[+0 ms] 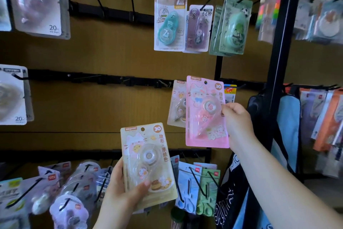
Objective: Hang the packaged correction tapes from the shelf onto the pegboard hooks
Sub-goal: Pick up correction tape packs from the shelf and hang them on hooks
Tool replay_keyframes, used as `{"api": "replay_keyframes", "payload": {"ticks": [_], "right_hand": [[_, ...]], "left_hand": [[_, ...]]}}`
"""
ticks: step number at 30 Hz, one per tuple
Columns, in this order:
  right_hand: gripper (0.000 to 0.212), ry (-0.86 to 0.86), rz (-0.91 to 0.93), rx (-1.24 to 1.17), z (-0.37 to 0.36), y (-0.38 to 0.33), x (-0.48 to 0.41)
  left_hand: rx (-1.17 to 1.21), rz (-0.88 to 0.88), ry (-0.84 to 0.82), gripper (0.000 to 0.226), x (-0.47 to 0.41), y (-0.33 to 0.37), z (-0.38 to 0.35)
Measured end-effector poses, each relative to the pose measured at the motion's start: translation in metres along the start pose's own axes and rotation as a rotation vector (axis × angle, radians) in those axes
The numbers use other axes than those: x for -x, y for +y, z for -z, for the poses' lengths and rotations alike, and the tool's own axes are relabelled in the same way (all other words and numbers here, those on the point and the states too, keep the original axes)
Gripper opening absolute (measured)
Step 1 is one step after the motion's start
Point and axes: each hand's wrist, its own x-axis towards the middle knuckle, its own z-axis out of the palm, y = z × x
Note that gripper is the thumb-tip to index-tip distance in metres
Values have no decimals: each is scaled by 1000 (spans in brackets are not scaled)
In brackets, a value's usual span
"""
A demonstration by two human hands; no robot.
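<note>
My right hand [238,125] grips a pink packaged correction tape [202,117] by its right edge and holds it upright in front of the middle rail of the brown pegboard [92,52]. Just behind it to the left, a beige package [177,104] hangs on that rail. My left hand [122,189] holds a yellow packaged correction tape [148,162] upright, lower and to the left, thumb on its front. Each package has a round hang hole at the top.
Several bare black hooks [163,83] stick out along the middle rail. Teal, purple and green tape packages [169,23] hang above. More packages on hooks [194,182] fill the bottom row. A black upright post [284,43] stands right, with bags beside it.
</note>
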Motion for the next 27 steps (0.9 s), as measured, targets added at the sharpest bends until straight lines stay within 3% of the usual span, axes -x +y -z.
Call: {"api": "replay_keyframes", "payload": {"ticks": [7, 11, 15, 19, 23, 27], "right_hand": [[26, 34, 28, 17, -9, 19, -8], [11, 38, 14, 67, -24, 29, -24], [11, 41, 68, 185, -40, 34, -48], [12, 50, 36, 268, -51, 43, -71], [26, 54, 58, 367, -61, 50, -84], [15, 47, 43, 358, -66, 56, -87]], "left_hand": [[-25, 55, 3, 104, -3, -8, 4], [-32, 59, 6, 103, -8, -10, 4], [-16, 78, 33, 75, -15, -12, 7], [-63, 55, -12, 104, -23, -10, 12], [-48, 48, 14, 73, -25, -9, 17], [-69, 42, 39, 63, -25, -6, 16]]}}
